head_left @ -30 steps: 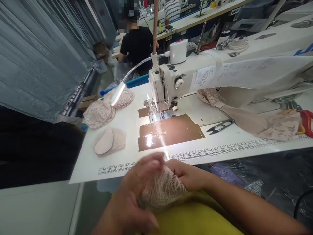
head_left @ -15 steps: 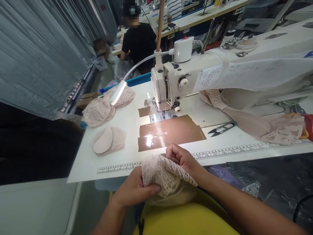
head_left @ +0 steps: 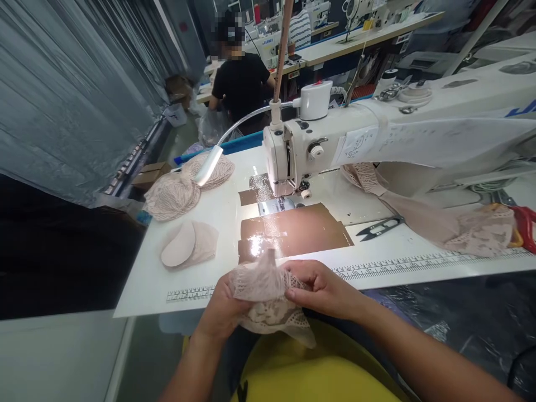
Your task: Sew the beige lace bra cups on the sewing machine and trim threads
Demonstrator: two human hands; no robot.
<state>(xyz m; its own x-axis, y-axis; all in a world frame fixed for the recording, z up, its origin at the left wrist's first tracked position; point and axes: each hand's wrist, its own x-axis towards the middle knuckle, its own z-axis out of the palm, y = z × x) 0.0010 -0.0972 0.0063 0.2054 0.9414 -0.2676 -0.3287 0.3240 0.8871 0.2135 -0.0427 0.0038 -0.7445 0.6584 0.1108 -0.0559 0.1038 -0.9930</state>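
Note:
A beige lace piece [head_left: 268, 290] is stretched between both hands at the table's front edge, with a thin sheer flap standing up in its middle. My left hand [head_left: 226, 306] is closed on its left side, thumb on top. On the right side my right hand [head_left: 316, 285] pinches the lace between thumb and fingers. Beyond the hands, brown tape [head_left: 293, 226] covers the bed in front of the sewing machine [head_left: 288, 151], whose lamp [head_left: 209, 166] shines on it. A printed ruler strip [head_left: 389, 265] runs along the front edge.
Lace cups [head_left: 172, 195] lie at the back left, and a smooth beige cup [head_left: 179, 245] lies nearer. Black thread snips [head_left: 380, 228] rest right of the tape. Beige fabric [head_left: 427, 218] and red-handled scissors [head_left: 525, 226] are at the right. A person in black [head_left: 240, 84] sits beyond.
The lace has been turned and spread out, and its flap now stands upright. My right hand has come down slightly, its thumb now on top of the lace. The view has shifted slightly.

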